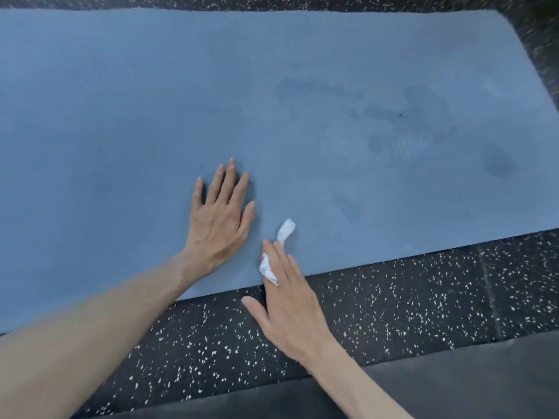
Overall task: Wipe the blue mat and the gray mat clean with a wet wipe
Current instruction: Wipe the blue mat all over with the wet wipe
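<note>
a big blue mat (151, 101) lies flat on a black floor (393, 297) that has lots of little white specks. the mat fills most of the view. its near edge runs from the lower left up toward the right.

the left hand (219, 219) lies flat on the blue mat, close to the near edge. its fingers are straight and spread apart, palm down, and it holds nothing.

the right hand (290, 303) is just beside the left hand, over the near edge of the mat. its palm is above the speckled floor and its fingertips (266, 244) reach onto the mat. the fingers are mostly straight, and the thumb sticks out to the left. a small white wipe (286, 231) is tucked between the fingers. one end pokes out past the fingertips onto the mat, and a bunched bit shows by the first finger.

dark wet patches (393, 116) and smears show on the right half of the blue mat, well apart from both hands. the left half looks plain and even.

a dark gray mat (469, 382) sits at the bottom right, on the near side of the speckled floor strip. the right forearm crosses over it.
</note>
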